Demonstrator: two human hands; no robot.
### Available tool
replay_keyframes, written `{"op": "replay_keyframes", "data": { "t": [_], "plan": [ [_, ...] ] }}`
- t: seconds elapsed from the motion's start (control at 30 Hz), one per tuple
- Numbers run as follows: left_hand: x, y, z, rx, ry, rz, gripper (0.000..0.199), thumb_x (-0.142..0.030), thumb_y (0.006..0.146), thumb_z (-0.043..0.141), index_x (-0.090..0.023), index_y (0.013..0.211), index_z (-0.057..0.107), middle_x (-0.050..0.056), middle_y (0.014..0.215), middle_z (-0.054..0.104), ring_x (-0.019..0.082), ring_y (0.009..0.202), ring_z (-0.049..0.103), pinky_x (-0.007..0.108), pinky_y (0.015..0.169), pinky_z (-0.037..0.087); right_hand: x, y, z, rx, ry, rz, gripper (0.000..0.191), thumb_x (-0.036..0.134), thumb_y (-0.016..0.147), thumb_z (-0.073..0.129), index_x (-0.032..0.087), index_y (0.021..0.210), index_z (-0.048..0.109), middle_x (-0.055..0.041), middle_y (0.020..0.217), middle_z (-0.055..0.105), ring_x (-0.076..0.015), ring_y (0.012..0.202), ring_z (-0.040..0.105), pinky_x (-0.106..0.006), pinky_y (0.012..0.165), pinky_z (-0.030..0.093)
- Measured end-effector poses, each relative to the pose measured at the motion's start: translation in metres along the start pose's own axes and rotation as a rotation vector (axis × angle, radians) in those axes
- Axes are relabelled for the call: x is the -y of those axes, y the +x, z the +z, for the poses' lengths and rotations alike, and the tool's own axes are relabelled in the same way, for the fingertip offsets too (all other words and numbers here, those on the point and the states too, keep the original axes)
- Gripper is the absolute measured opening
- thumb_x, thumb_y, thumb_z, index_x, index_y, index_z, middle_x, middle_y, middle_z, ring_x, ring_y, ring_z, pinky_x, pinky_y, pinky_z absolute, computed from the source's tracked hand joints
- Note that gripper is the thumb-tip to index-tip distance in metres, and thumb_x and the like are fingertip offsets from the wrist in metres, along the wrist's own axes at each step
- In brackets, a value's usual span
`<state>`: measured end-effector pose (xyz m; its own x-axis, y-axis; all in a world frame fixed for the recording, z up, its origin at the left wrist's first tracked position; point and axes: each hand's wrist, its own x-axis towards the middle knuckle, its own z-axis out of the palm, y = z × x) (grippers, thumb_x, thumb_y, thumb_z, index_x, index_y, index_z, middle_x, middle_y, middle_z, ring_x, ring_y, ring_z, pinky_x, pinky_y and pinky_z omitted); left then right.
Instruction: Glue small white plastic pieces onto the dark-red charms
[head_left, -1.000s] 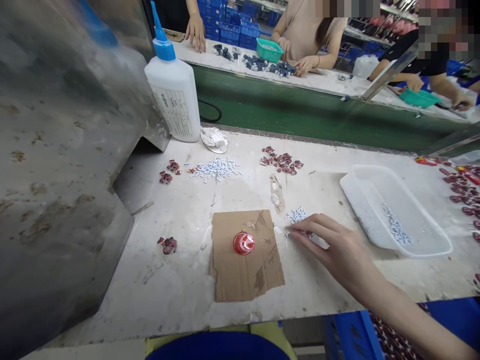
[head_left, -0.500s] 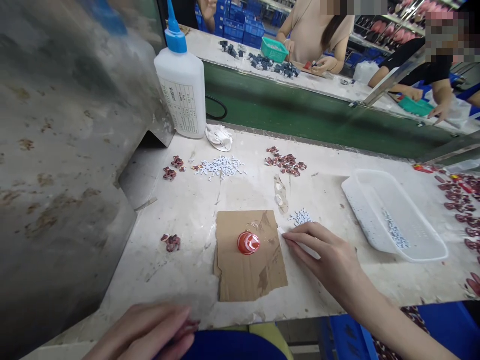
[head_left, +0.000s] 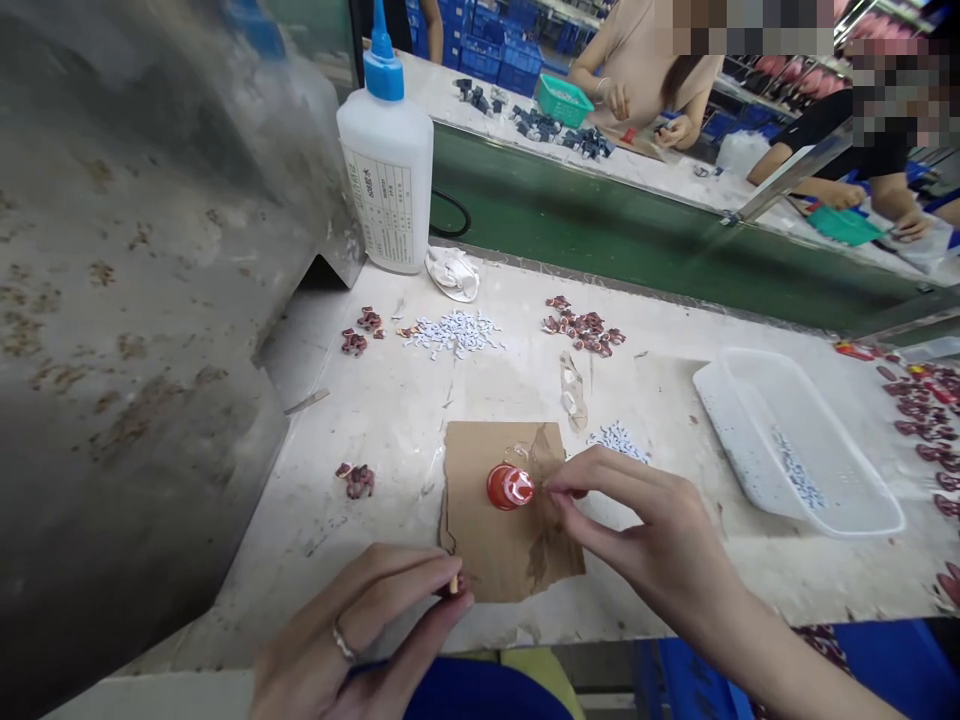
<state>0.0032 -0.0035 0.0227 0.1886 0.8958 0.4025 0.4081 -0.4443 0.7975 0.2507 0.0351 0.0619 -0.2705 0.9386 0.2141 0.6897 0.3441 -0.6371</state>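
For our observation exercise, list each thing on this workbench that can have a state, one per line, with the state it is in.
Glue bottle: upright, blue nozzle cap on.
Red cap: on the cardboard, glossy liquid in it.
White tray: open, a few small white bits inside.
White bits pile: loose on the bench.
Left hand: fingertips pinched on a small piece.
Right hand: fingertips pinched on a small piece at the red cap.
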Motion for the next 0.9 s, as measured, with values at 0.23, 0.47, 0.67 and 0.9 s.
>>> {"op": "replay_keyframes", "data": {
  "t": [0.23, 0.47, 0.67, 0.9],
  "plan": [
    [0.001, 0.003, 0.003, -0.038, 0.000, 0.036, 0.027, -0.009, 0.091, 0.069, -0.022, 0.114, 0.067, -0.006, 0.102, 0.073, 0.003, 0.087, 0.072, 0.008, 0.087, 0.059, 0.001, 0.002, 0.005, 0.014, -0.076, -0.108, 0.015, 0.009, 0.097, 0.062, 0.019, 0.102, 0.071, -0.0027, 0.089, 0.074, -0.0120, 0.075, 0.071, -0.022, 0.066, 0.056],
    [0.003, 0.003, 0.004, -0.028, 0.005, -0.033, 0.029, -0.013, 0.091, 0.070, -0.026, 0.116, 0.067, -0.006, 0.103, 0.075, 0.003, 0.086, 0.073, 0.007, 0.088, 0.059, 0.003, 0.002, 0.004, 0.011, -0.049, -0.121, 0.020, 0.004, 0.095, 0.063, 0.019, 0.105, 0.072, -0.0037, 0.096, 0.078, -0.0123, 0.084, 0.074, -0.020, 0.075, 0.059],
    [0.000, 0.006, 0.008, -0.037, 0.008, -0.060, 0.019, -0.017, 0.093, 0.069, -0.026, 0.109, 0.067, -0.009, 0.099, 0.075, 0.000, 0.085, 0.072, 0.001, 0.091, 0.054, 0.000, 0.001, 0.007, 0.008, -0.054, -0.137, 0.019, 0.005, 0.095, 0.063, 0.019, 0.103, 0.073, -0.0035, 0.096, 0.077, -0.0118, 0.084, 0.073, -0.020, 0.073, 0.059],
    [-0.007, 0.013, 0.015, -0.060, -0.072, -0.054, 0.019, -0.011, 0.091, 0.069, -0.024, 0.105, 0.068, -0.008, 0.097, 0.074, 0.001, 0.084, 0.072, 0.005, 0.085, 0.057, 0.005, 0.001, 0.004, -0.059, 0.006, -0.125, 0.018, 0.003, 0.093, 0.066, 0.017, 0.099, 0.075, -0.0041, 0.093, 0.077, -0.0115, 0.084, 0.073, -0.018, 0.074, 0.059]
  ]
}}
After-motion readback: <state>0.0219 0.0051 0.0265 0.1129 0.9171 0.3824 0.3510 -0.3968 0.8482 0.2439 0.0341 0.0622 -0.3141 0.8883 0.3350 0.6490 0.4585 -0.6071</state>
